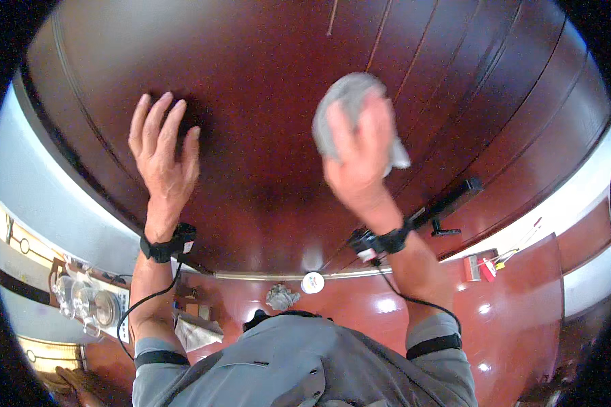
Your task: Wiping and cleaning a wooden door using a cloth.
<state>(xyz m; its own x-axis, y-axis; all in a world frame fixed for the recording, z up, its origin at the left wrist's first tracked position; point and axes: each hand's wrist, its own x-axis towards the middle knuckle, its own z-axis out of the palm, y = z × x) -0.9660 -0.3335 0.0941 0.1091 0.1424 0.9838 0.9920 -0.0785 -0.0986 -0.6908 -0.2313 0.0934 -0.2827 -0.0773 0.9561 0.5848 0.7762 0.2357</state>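
Observation:
A dark reddish-brown wooden door (pixel 254 168) with grooved lines fills the upper view before me. My left hand (pixel 163 137) is at its left part, fingers apart and holding nothing. A shadow falls on the door beside those fingers; whether they touch the surface I cannot tell. To the right, my right hand (pixel 361 147) holds a grey cloth (pixel 331 122) against the panel, near the grooves, and is blurred. The cloth's pale corner sticks out beyond the hand's right side. Below and right of that hand, a black door handle (pixel 445 232) juts from a long black lock plate (pixel 453 201).
Glass kettles (pixel 84 300) stand on a tea tray at the lower left. On the glossy red floor (pixel 356 300) are a round white container (pixel 312 283), a crumpled grey cloth (pixel 282 296) and a pale cloth (pixel 198 331). A red dustpan (pixel 488 268) stands at the right.

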